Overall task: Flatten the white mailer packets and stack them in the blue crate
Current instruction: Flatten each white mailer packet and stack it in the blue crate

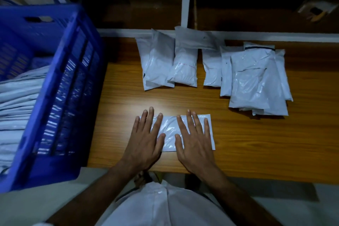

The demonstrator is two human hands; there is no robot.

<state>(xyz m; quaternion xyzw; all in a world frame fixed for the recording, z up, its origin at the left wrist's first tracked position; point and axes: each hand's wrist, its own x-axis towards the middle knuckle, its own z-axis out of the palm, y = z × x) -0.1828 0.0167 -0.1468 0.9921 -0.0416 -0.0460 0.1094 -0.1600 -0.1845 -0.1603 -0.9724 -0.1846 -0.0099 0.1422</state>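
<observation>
At the left of the frame the blue crate (60, 82) already holds a stack of white packets, while at lower centre the left hand (145, 139) and right hand (194, 141) lie side by side, fingers straight, pressing one packet (170, 130) flat on the tabletop (256, 143). Flattening looks to be the step in hand. Next it must be lifted into the crate; more packets (256, 79) wait at upper right.

Single head view, steeply down, close over wooden table (238, 148).
</observation>
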